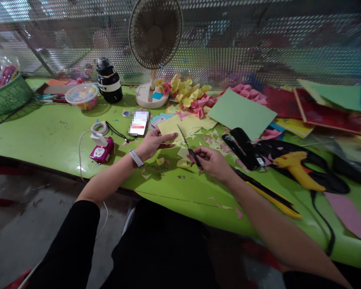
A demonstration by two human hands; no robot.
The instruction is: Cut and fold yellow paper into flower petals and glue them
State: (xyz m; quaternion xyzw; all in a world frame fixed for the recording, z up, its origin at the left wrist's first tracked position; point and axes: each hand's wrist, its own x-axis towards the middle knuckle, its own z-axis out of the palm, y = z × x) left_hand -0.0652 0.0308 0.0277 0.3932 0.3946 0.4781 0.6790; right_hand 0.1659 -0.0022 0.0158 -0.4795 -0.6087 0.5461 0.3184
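Note:
My left hand (154, 143), with a pale watch band at the wrist, pinches a pale yellow paper sheet (168, 126) by its near edge. In my right hand (212, 160) is a pair of scissors (193, 155) with black handles, the fingers closed around them. Their thin blades point up and left, and the tip overlaps the right part of the sheet in view; whether it touches the paper I cannot tell. Small yellow paper pieces (183, 162) lie on the green table (174, 188) below the hands. More yellow sheets (198, 122) lie just behind.
A fan (152, 96) stands at the back beside folded yellow and pink paper shapes (186, 92). To the left are a phone (138, 122), a pink power adapter (101, 150) and a black bottle (110, 86). On the right lie a black stapler (243, 148) and a yellow glue gun (297, 170).

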